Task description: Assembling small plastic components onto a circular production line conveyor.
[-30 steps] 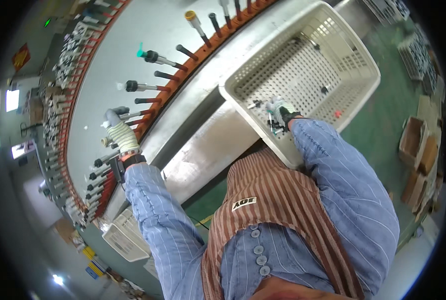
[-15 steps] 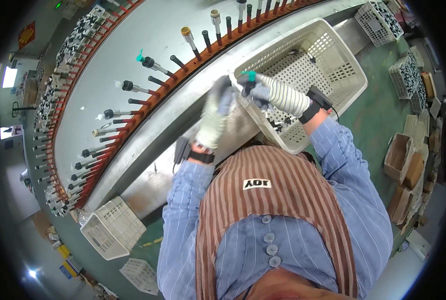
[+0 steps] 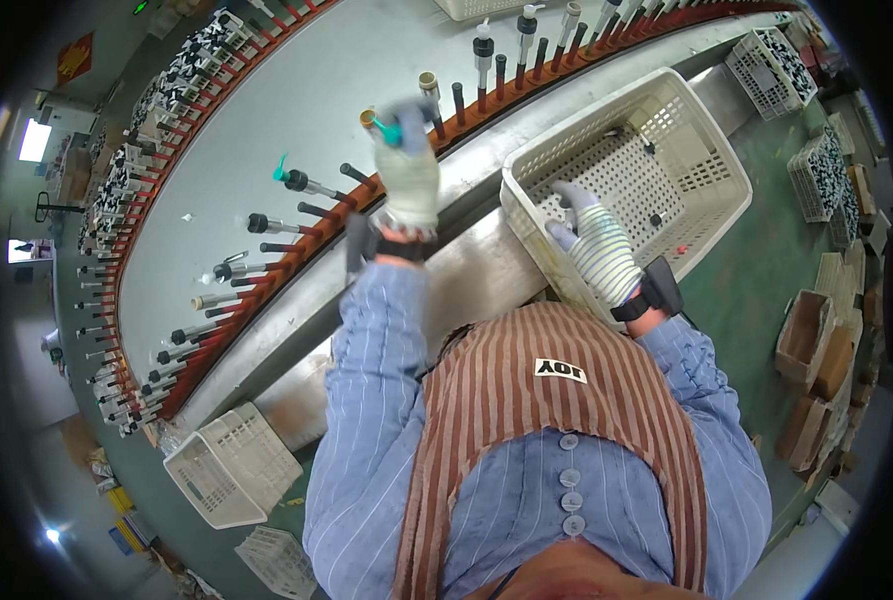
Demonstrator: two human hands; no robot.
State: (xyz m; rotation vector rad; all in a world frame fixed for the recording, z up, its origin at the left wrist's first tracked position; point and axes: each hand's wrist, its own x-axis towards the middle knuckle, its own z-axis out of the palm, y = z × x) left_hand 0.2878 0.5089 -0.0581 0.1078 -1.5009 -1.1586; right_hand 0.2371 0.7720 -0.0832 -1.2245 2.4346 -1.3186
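My gloved left hand (image 3: pixel 407 170), blurred by motion, is closed on a teal pump head (image 3: pixel 390 131) at the curved rail (image 3: pixel 318 238). Right beside that pump head is a gold-topped holder (image 3: pixel 368 118), its lower part hidden by the hand. I cannot tell whether the two touch. My gloved right hand (image 3: pixel 596 243) is over the near left side of a large cream basket (image 3: pixel 723 196), fingers apart, nothing visible in them. A few small dark pieces (image 3: pixel 656 220) and a red one (image 3: pixel 682 249) lie in the basket. Another teal pump (image 3: pixel 291 176) stands in a holder left of my left hand.
Upright pegs, some bearing black pumps (image 3: pixel 482 50), line the rail around a grey table (image 3: pixel 206 140). Full baskets (image 3: pixel 771 72) stand at the far right. Cardboard boxes (image 3: pixel 798 320) are along the right. A white basket (image 3: pixel 234 465) stands at lower left.
My left hand has moved up and away from the basket to the rail with a teal pump head. My right hand has let go and moved right and down, into the basket area.
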